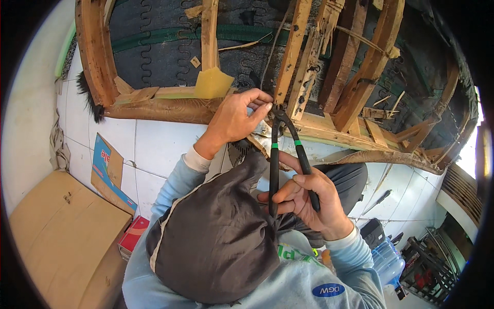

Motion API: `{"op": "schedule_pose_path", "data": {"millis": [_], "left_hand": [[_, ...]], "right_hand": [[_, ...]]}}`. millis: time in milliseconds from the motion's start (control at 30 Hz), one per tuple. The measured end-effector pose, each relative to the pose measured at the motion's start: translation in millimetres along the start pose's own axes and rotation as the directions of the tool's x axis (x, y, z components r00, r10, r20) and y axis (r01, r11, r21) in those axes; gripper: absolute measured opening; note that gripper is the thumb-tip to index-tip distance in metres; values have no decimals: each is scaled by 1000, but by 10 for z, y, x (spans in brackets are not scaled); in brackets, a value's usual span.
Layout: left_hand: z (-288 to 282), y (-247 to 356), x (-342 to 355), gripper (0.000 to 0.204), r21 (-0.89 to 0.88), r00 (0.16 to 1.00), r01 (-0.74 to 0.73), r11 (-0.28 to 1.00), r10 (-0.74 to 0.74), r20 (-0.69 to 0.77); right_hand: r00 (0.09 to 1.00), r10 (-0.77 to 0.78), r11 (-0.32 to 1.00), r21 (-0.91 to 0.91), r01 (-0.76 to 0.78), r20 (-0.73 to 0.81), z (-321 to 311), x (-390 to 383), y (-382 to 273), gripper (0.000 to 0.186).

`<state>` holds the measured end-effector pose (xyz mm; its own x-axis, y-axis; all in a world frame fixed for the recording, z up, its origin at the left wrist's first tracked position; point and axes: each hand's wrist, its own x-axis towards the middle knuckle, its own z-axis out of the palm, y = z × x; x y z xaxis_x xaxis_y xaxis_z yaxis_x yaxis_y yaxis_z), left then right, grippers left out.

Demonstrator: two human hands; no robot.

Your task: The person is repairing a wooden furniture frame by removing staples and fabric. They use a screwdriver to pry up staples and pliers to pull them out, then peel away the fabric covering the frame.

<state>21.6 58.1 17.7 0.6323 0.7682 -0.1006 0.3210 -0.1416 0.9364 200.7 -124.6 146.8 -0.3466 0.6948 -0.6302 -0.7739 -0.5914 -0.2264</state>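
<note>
My right hand (319, 203) grips a pair of pincers (274, 167) by its black, green-banded handles, which stand apart in a V. The jaws meet the lower end of a slat (293, 54) on an upturned wooden seat frame (334, 135). My left hand (234, 117) is beside the jaws, thumb and fingers pinched together against the frame's near rail. Whatever lies between those fingertips is hidden. Brown patterned covering (164, 111) wraps the rail's edge, and a torn strip hangs below my left hand.
Zigzag springs (146, 44) and green webbing (154, 37) span the frame. A yellow foam piece (213, 83) sticks to it. Dark cloth (216, 232) lies in front of me. Cardboard (110, 172) leans at left; a water bottle (387, 261) and metal rack (432, 268) stand lower right.
</note>
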Motion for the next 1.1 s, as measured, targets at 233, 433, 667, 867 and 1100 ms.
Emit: {"op": "schedule_pose_path", "data": {"millis": [233,433,667,867,1100], "left_hand": [[15,7,-3,23,11,1000,-16,1000,16,-20],[27,-28,2,23,-3,1000,10,1000,-10,-29],[-10,31,5,23,9,998,55,998,-55,19],[-2,18,10,23,10,997,73,997,-73,25],[35,-14,3,22,15,999,-4,1000,5,-34]], "right_hand": [[995,53,996,-69,-59,-83,201,8,-166,72],[994,63,998,7,-62,-92,387,59,-297,66],[984,88,994,82,-75,-156,476,40,-310,64],[975,80,997,34,-75,-207,567,87,-297,62],[979,-1,999,31,8,-205,419,73,-173,60]]}}
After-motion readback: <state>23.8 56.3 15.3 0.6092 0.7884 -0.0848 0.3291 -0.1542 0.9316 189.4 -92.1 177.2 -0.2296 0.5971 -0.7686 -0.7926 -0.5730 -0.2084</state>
